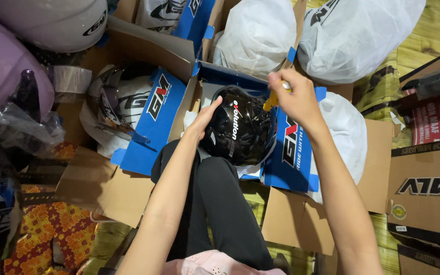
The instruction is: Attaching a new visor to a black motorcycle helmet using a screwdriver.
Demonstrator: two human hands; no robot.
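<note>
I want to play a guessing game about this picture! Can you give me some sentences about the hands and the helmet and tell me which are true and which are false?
1. The left hand rests on a glossy black helmet. True.
2. The right hand holds a pair of scissors. False: it holds a yellow-handled tool.
3. The black helmet sits in an open blue and brown cardboard box. True.
4. The white plastic bags lie under the person's knees. False: they lie beyond the box.
5. A lilac helmet is at far left. True.
</note>
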